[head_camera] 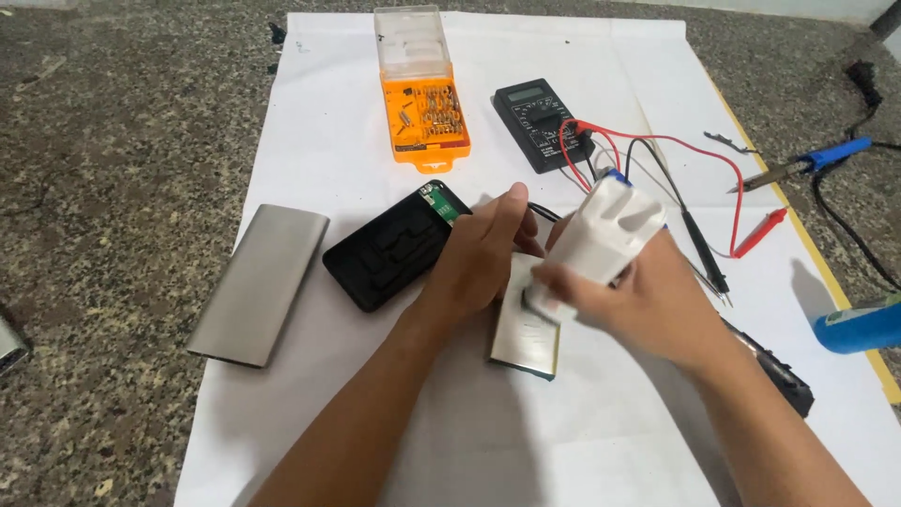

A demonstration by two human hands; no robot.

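Observation:
A flat silver battery pack (pixel 526 334) lies on the white paper sheet (pixel 328 141) near the middle. My left hand (pixel 479 253) rests on its upper end, fingers bent over it. My right hand (pixel 648 296) grips a white plastic tray-shaped part (pixel 601 235) and holds it tilted above the battery pack, with its lower end touching the pack. A black plastic inner frame (pixel 389 252) with a small green circuit board at its top lies just left of my left hand.
A silver metal sleeve (pixel 260 284) lies at the left paper edge. An orange screwdriver-bit case (pixel 422 103) and a black multimeter (pixel 542 122) with red and black probes sit at the back. A blue-handled soldering iron (pixel 807 164) and a blue object (pixel 859 327) lie right.

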